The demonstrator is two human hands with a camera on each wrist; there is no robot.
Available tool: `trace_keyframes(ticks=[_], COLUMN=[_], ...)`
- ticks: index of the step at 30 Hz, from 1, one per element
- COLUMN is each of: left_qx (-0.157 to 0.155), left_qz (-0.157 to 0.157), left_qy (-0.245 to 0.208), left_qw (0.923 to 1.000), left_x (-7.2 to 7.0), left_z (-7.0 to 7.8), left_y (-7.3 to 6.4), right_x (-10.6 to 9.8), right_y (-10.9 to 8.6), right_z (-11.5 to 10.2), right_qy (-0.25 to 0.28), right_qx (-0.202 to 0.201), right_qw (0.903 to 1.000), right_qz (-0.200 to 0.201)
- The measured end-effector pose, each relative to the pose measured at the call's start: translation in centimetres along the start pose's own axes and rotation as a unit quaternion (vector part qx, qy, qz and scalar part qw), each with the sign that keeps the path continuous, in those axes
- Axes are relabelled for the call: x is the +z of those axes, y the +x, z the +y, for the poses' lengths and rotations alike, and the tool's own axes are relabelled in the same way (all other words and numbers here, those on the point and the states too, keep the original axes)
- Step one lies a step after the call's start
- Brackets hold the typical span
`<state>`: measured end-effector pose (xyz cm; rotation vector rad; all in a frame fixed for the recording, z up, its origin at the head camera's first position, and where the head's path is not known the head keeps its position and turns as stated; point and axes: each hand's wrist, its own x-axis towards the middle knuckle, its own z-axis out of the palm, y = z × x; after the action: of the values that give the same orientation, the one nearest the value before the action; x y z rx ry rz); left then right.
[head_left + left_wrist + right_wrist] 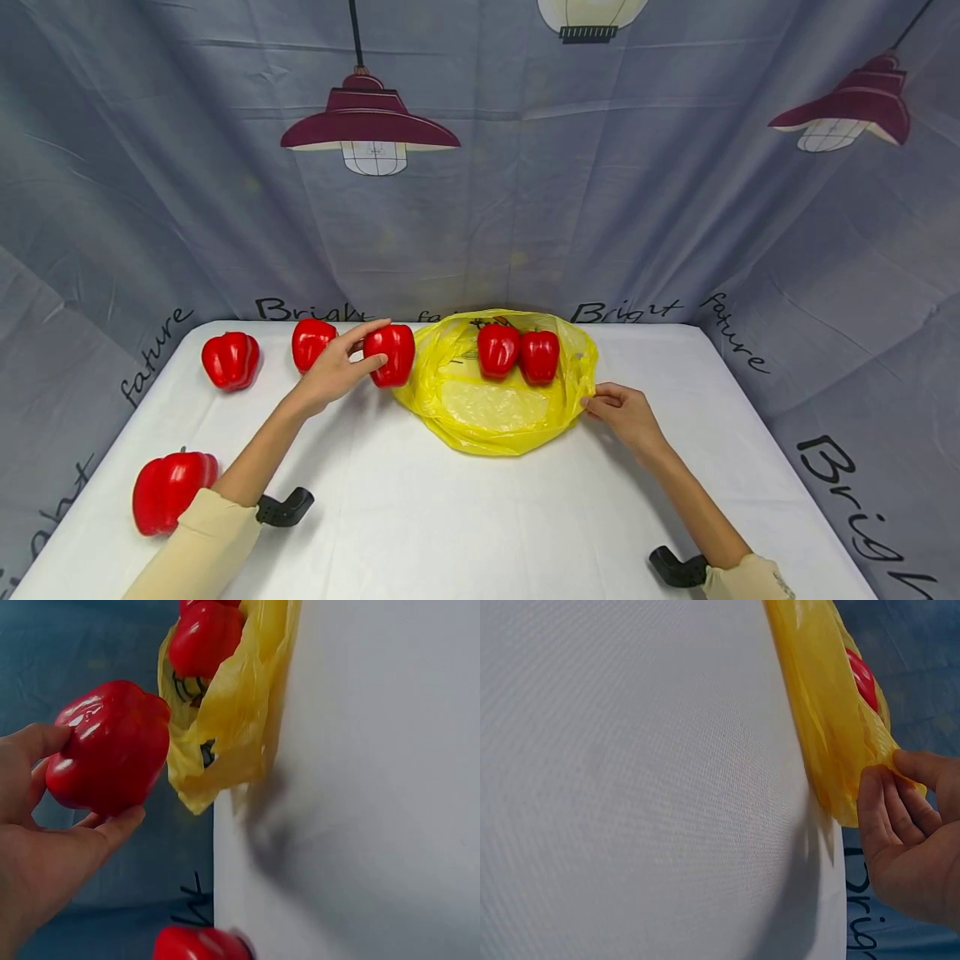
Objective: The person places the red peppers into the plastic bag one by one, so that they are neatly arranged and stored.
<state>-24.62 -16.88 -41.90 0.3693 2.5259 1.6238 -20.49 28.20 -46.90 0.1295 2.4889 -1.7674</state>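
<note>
Red and glossy, a pepper (391, 353) is being gripped in the left hand (335, 372) beside the yellow bag (491, 407), whose edge the right hand (626, 415) is pinching on the worktop (465, 517).

The pepper (392, 353) in the left hand (337, 372) has a smooth, glossy red skin that throws back bright highlights, and the other peppers (230, 359) look just as waxy and shiny. The bag (491, 404), pinched by the right hand (626, 415), is thin yellow plastic film, crinkled, slightly see-through and faintly sheeny. The counter (465, 517) is covered in white cloth, matt, with a fine woven texture plain in the right wrist view. The backdrop (675, 208) is grey printed fabric, matt and softly creased.
</note>
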Motion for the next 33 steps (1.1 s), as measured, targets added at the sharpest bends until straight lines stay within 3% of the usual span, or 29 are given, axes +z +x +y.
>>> trace_keyframes(ticks=[14,26,33], left_qx=[0.031,0.038,0.025], left_qz=[-0.062,-0.07,-0.074], left_qy=[-0.052,-0.055,-0.052], left_qw=[0.9962,0.9953,0.9956], left_x=[3.8,6.1,6.9], left_z=[1.0,1.0,1.2], left_y=[4.2,6.4,7.5], right_x=[0.0,0.0,0.0], right_y=[0.0,-0.1,-0.1], right_z=[-0.1,-0.4,-0.2], right_qy=[0.0,-0.004,-0.007], right_qx=[0.004,0.009,0.007], right_qw=[1.0,1.0,0.9999], right_qz=[0.001,-0.002,-0.001])
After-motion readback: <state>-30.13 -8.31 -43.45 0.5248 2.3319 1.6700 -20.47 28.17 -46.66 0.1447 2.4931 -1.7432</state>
